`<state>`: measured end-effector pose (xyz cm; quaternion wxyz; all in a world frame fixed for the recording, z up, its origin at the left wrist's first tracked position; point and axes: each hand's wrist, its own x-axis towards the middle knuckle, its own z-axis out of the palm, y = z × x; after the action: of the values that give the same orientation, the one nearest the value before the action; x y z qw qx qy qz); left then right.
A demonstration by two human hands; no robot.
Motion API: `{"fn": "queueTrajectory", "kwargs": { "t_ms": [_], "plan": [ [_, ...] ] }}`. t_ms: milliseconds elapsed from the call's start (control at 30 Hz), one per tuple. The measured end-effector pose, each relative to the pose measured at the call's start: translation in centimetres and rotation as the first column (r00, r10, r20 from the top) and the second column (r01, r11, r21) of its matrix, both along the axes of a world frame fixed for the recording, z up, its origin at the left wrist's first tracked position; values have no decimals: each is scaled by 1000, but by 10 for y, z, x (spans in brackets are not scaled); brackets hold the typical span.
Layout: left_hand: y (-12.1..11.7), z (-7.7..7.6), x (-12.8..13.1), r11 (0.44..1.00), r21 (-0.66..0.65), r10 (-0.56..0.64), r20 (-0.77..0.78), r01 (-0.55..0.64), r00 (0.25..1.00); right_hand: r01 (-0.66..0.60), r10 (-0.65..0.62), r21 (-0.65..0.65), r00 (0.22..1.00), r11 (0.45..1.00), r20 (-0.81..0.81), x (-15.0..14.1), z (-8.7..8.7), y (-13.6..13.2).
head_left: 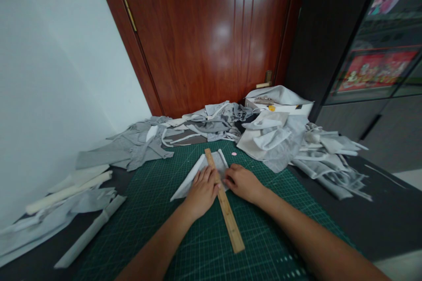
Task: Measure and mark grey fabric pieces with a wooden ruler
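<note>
A wooden ruler (pixel 230 219) lies at a slant across a piece of light grey fabric (pixel 188 183) on the green cutting mat (pixel 178 232). My left hand (pixel 201 191) rests flat on the fabric and the ruler's left edge, fingers stretched forward. Just right of the ruler, my right hand (pixel 243 181) has its fingers curled together at the fabric's right edge. Whatever sits between those fingertips is hidden. Beyond the fabric a small pink disc (pixel 234 154) lies on the mat.
Grey fabric scraps (pixel 132 140) heap along the mat's far left, with more fabric (pixel 277 136) at the far right near a white box (pixel 290 107). Fabric rolls (pixel 90 232) lie at the left. A wooden door (pixel 198 35) stands behind the table, a white wall (pixel 66 52) at left.
</note>
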<state>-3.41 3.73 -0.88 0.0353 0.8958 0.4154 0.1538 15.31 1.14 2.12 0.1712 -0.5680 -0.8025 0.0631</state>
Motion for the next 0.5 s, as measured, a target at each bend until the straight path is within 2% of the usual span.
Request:
{"fn": "queueTrajectory", "kwargs": {
  "t_ms": [133,200,367,433,500],
  "plan": [
    [-1,0,1,1000,-18,18,-32,-19,999,89,-90,17,995,996,49,10,-3,6],
    [-1,1,1,999,-25,23,-25,-24,999,87,-89,41,995,995,45,13,-5,9],
    [-2,4,2,999,-35,-10,-51,8,999,-106,118,162,990,981,-70,15,-13,14],
    [-3,5,2,999,-33,-3,-81,1,997,-161,178,144,977,976,-116,16,-16,16],
    [-4,6,3,1000,-20,9,-110,-11,994,-168,181,97,974,981,-140,15,-19,17]
  ]
}}
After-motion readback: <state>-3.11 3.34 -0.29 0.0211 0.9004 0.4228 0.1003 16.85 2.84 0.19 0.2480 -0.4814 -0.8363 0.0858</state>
